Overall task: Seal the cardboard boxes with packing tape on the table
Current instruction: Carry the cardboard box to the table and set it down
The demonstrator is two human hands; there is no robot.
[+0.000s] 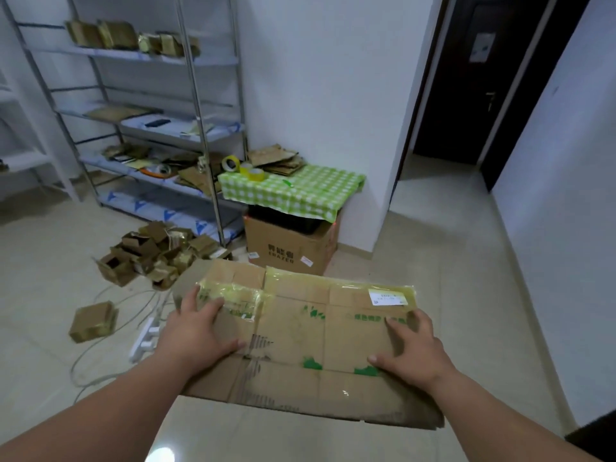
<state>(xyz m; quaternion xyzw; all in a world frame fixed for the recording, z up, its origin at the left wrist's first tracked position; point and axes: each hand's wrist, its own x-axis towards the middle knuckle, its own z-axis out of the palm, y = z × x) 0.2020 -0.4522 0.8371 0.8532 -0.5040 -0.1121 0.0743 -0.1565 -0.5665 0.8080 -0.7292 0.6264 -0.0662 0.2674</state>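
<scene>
A large flattened cardboard box (pixel 300 331) with green print, old yellowish tape and a white label hangs in front of me above the floor. My left hand (pixel 195 328) lies on its left part, fingers spread flat and thumb pointing right. My right hand (pixel 413 348) lies on its right part, fingers extended toward the top edge. Further back stands a small table with a green checked cloth (pixel 300 191). On it sit rolls of yellow packing tape (pixel 245 168) and a stack of flattened cardboard (pixel 278 160).
An open brown carton (pixel 290 248) stands under the table. Several small cardboard boxes (pixel 150 258) lie heaped on the tiled floor at left, with one more box (pixel 93 321), a white power strip (pixel 145 340) and cables. Metal shelving (pixel 150 111) lines the left wall. A dark doorway (pixel 466 78) opens at right.
</scene>
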